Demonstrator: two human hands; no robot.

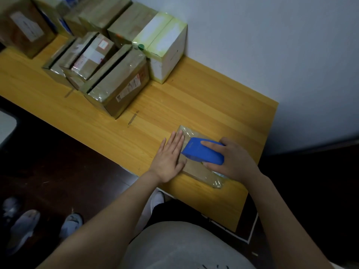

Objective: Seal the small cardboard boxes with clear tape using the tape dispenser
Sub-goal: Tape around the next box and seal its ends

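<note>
Right now my left hand [171, 156] lies flat, fingers straight and together, pressing on the left edge of a small cardboard box [196, 167] near the front right of the wooden table [213, 94]. My right hand [231, 160] grips the blue tape dispenser [202, 152] on top of that box (shiny clear tape covers its ends). Taped boxes [116, 84] cluster at the table's far left.

One wide-angle camera on the person's head looks forward and steeply down from close above one end of the wooden table [194, 105], with the left hand [169, 158] and right hand [236, 162] just below centre and the wall [272, 55] beyond.
</note>
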